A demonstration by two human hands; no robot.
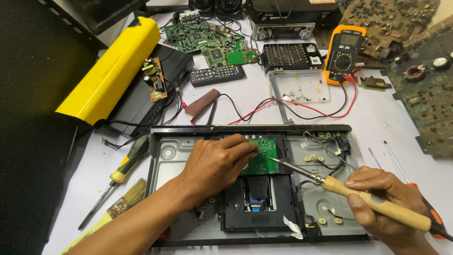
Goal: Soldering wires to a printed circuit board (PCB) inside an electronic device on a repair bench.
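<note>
Resting on the opened metal chassis point(165, 156) of a disc player, the left hand point(218, 163) is seen with its fingers curled and pressed onto the edge of a small green circuit board point(262, 158), which is mounted near the rear middle of the chassis. Whether the board is pinched or only steadied cannot be told, as the fingertips are bent under the hand. A soldering iron point(373, 200) with a pale wooden handle is clamped in the right hand point(384, 203), the fingers wrapped round the handle and the thumb laid along it; its metal tip is brought to the right edge of the green circuit board, touching it or just short of it. A black disc tray point(257, 198) is set below the board, in the middle of the chassis.

On the white worktop point(387, 118), a green-handled screwdriver point(123, 170) and a brush point(127, 198) are laid left of the chassis. Behind it, a remote control point(217, 74), a larger green board point(207, 42), a clear plastic lid point(300, 86) and an orange multimeter point(346, 53) with red and black leads are found. A yellow casing point(113, 71) is propped at the far left.
</note>
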